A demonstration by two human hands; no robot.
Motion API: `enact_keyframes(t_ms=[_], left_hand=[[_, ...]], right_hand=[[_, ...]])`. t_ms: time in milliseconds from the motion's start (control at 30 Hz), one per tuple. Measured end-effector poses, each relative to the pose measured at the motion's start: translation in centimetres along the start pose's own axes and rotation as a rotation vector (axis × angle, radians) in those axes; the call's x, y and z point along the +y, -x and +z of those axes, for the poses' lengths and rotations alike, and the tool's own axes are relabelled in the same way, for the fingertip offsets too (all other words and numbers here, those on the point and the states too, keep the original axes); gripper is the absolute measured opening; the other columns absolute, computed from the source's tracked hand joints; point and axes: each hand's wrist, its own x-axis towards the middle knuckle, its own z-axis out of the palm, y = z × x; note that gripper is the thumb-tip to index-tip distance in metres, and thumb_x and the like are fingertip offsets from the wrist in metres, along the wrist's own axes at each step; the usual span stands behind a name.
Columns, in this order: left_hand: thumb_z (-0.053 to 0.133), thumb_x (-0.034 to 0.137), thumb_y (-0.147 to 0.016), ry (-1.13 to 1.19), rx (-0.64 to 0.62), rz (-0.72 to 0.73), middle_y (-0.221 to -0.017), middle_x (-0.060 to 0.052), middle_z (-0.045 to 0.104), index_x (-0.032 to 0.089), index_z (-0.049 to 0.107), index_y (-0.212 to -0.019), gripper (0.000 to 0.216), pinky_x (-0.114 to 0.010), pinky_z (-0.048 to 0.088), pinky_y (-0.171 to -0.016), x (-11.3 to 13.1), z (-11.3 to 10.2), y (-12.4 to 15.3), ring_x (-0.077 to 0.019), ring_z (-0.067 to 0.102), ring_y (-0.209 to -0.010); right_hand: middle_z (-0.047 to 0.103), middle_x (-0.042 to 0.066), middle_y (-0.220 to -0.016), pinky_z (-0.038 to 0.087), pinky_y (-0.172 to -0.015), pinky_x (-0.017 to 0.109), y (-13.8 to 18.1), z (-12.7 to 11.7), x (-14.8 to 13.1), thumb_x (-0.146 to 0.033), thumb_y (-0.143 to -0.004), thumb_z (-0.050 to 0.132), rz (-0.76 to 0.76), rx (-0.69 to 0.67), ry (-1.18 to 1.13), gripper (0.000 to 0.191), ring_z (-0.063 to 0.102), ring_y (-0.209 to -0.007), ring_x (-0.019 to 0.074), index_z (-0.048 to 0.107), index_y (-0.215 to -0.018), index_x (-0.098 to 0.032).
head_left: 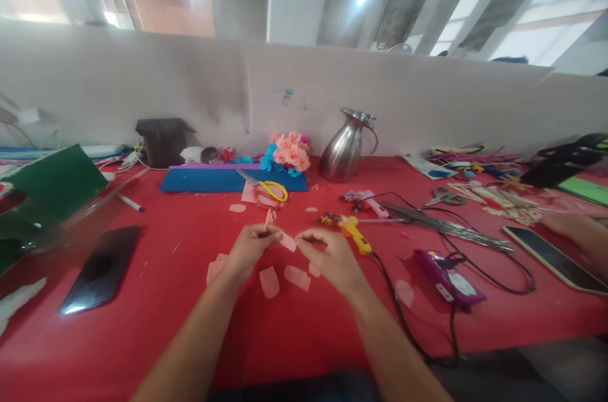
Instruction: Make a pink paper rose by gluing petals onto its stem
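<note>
A small pink paper petal (287,241) is stretched between my two hands above the red tabletop. My left hand (249,250) pinches its left end, where a rolled bit of pink paper (270,217) pokes up above the fingers. Thumb and fingertips of my right hand (330,257) are closed at the petal's right end. Below the hands lie loose cut petals, including a rounded one (269,282) and a longer one (297,277). More pink pieces are partly hidden under both hands. A yellow hot glue gun (354,232) rests right of my right hand.
Yellow-handled scissors (270,190) lie ahead, near a blue sheet (204,180) and paper flowers (291,154). A steel jug (346,147) stands behind. On the right are a purple power strip (449,278), cables, and another person's hand (572,231). One phone (102,269) lies left.
</note>
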Motion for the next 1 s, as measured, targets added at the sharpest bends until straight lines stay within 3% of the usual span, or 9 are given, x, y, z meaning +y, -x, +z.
enact_keyframes(t_ms=[433,633,1000], left_hand=[[0.070,0.031,-0.062,0.027,0.002,0.011,-0.063,0.000,0.059,0.016,0.069,-0.077,0.022,-0.023,0.035,-0.058,0.1,0.2,0.1,-0.0087,0.047,-0.057],[0.069,0.031,-0.063,0.009,-0.049,0.011,-0.068,-0.003,0.061,0.015,0.068,-0.072,0.018,-0.024,0.037,-0.064,0.0,0.3,0.1,-0.0119,0.051,-0.065],[0.068,0.030,-0.064,0.009,-0.029,-0.014,-0.060,0.002,0.050,0.014,0.059,-0.067,0.019,-0.020,0.028,-0.053,-1.2,0.6,-0.3,-0.0061,0.039,-0.054]], right_hand=[[0.063,0.001,-0.068,0.042,-0.060,0.023,-0.2,0.6,0.8,-0.026,-0.071,0.051,0.084,0.038,0.029,0.013,0.058,-0.066,0.0142,0.061,-0.069,-0.017],[0.057,-0.001,-0.061,0.038,-0.054,0.022,-0.3,0.8,1.9,-0.027,-0.070,0.051,0.119,0.054,0.027,0.013,0.052,-0.059,0.0120,0.058,-0.066,-0.017],[0.061,0.000,-0.061,0.038,-0.055,0.022,-0.1,1.2,3.0,-0.029,-0.070,0.054,0.118,0.059,0.127,0.015,0.055,-0.059,0.0132,0.060,-0.064,-0.016]])
